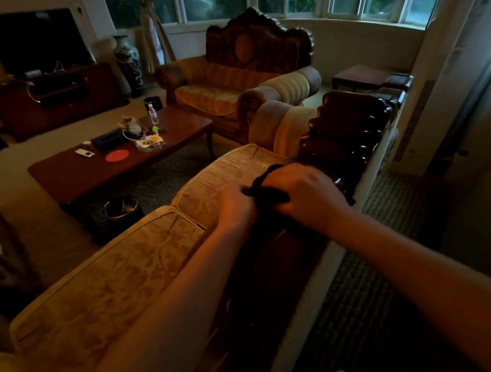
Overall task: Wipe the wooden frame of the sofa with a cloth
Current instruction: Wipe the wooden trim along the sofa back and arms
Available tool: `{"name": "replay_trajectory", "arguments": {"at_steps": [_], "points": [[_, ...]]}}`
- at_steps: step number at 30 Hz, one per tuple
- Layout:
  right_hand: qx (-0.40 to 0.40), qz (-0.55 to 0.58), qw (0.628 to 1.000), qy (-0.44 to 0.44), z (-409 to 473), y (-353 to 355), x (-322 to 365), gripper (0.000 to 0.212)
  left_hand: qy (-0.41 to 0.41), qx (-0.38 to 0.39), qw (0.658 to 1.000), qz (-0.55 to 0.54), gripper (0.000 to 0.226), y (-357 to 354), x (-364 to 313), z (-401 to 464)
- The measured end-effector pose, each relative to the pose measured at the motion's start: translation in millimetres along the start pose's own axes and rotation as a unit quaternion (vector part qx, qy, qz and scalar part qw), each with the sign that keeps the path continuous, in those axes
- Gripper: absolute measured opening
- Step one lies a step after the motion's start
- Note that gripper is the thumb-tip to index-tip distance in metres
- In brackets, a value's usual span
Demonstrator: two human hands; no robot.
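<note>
I stand behind a sofa with gold patterned cushions (120,271). Its dark carved wooden frame (350,132) runs along the top of the backrest toward the far right. A dark cloth (264,191) lies bunched on the frame between my two hands. My right hand (302,190) grips the cloth from above, fingers curled over it. My left hand (235,203) is at the cloth's left end, its fingers on the cloth, where frame meets cushion. Most of the cloth is hidden under my hands.
A wooden coffee table (120,159) with a bottle, remote and red coaster stands in front of the sofa. A dark bin (121,209) sits on the rug below it. A second carved sofa (244,73) is beyond, under the windows. A white column (448,52) rises at right.
</note>
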State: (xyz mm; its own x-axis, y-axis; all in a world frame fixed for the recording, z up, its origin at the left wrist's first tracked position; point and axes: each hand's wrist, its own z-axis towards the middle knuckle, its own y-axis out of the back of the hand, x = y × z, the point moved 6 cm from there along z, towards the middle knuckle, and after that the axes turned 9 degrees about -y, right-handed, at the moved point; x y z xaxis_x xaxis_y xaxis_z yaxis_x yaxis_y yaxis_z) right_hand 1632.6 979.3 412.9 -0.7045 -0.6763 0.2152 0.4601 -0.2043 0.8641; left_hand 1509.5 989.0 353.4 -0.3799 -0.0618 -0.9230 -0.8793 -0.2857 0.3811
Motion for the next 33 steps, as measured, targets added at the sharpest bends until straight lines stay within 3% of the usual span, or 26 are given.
{"name": "replay_trajectory", "arguments": {"at_steps": [2,5,9,12,14,18,20,22,25,28,31,33], "points": [[0.076,-0.048,0.992,-0.088,36.9,-2.3,-19.7,0.023,0.024,-0.015,0.999,-0.044,0.016,0.0,1.9,-1.3],[0.202,-0.194,0.945,-0.171,83.8,-11.9,-42.2,0.032,0.061,-0.054,0.991,-0.110,0.009,1.9,3.5,-3.2],[0.353,-0.251,0.890,-0.145,83.6,-47.8,-17.1,0.046,0.079,-0.085,0.983,-0.144,0.016,3.4,7.2,-1.9],[0.392,-0.187,0.898,-0.072,71.2,-71.4,11.6,0.035,0.059,-0.130,0.981,-0.132,0.018,10.3,9.7,-1.5],[0.413,-0.144,0.895,-0.084,75.9,-65.5,7.7,0.037,0.050,-0.147,0.979,-0.134,0.021,13.7,10.0,-3.2],[0.387,-0.235,0.876,-0.168,94.7,-38.7,-40.9,0.044,0.064,-0.164,0.970,-0.169,0.025,14.6,11.1,-6.7],[0.401,-0.275,0.861,-0.150,96.3,-45.1,-42.2,0.048,0.074,-0.178,0.966,-0.174,0.023,16.7,12.0,-7.2],[0.445,-0.241,0.853,-0.126,89.9,-63.4,-27.9,0.049,0.082,-0.181,0.963,-0.182,0.024,16.0,12.0,-7.9],[0.461,-0.179,0.869,-0.031,76.0,-78.5,-2.0,0.048,0.092,-0.187,0.962,-0.177,0.019,16.4,13.4,-8.5],[0.359,-0.182,0.915,0.018,76.0,-54.0,-5.6,0.040,0.087,-0.185,0.965,-0.167,0.021,18.7,15.2,-8.8],[0.268,-0.162,0.948,-0.062,79.2,-16.6,-41.3,0.030,0.064,-0.145,0.978,-0.132,0.027,14.7,8.9,-7.1],[0.185,-0.127,0.972,-0.071,69.0,0.8,-46.0,0.025,0.041,-0.106,0.987,-0.109,0.024,9.1,2.1,-5.2]]}}
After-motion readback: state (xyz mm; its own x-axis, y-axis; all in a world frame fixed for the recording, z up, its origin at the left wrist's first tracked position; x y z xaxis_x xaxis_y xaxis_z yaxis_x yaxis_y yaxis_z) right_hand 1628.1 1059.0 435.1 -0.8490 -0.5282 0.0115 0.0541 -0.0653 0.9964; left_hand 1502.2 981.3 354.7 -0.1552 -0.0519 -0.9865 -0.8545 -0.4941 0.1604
